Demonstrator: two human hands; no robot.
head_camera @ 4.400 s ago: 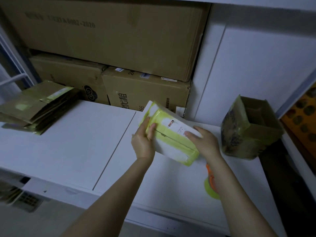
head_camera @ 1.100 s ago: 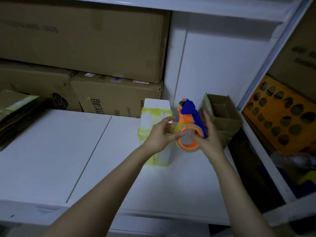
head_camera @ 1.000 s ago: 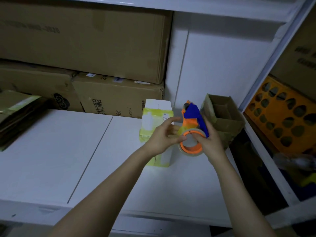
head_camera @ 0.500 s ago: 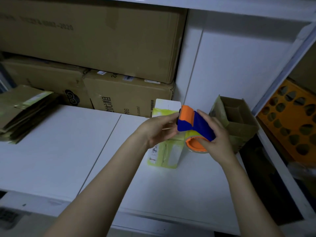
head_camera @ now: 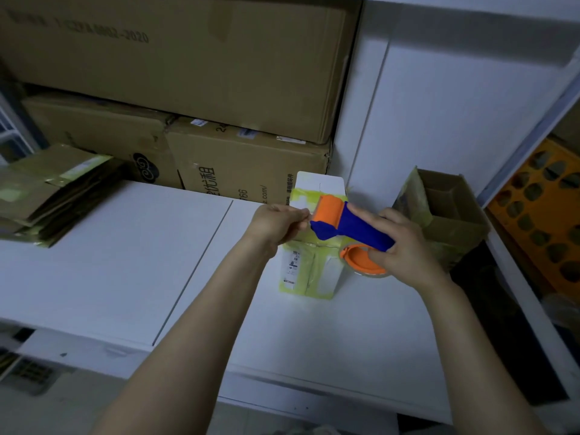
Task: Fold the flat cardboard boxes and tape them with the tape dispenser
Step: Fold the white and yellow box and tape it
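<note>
From the head camera, both forearms reach forward over a white shelf [head_camera: 125, 262]. The right hand [head_camera: 405, 246] is wrapped around the blue handle of the tape dispenser [head_camera: 348, 224], fingers curled over the top of it and thumb underneath, by the orange hub of the tape roll [head_camera: 357, 262]. The dispenser is held in the air, its orange front end pointing left and slightly away. The left hand [head_camera: 276, 222] meets that front end with its fingers curled in, thumb and fingertips pinching the tape end [head_camera: 307, 212], a thin pale strip that is hard to make out. Directly under and behind the two hands, a small white box [head_camera: 309, 271] wrapped in yellow-green tape stands upright on the shelf, with a white flap sticking up at its far side. To its right, near the shelf's white back wall, an open brown box [head_camera: 448, 221] sits with its mouth facing up. At the far left of the shelf lies a stack of flat cardboard boxes [head_camera: 47, 196]. Large brown cartons [head_camera: 188, 58] are piled at the back, and an orange crate [head_camera: 539, 215] shows at the right edge.
</note>
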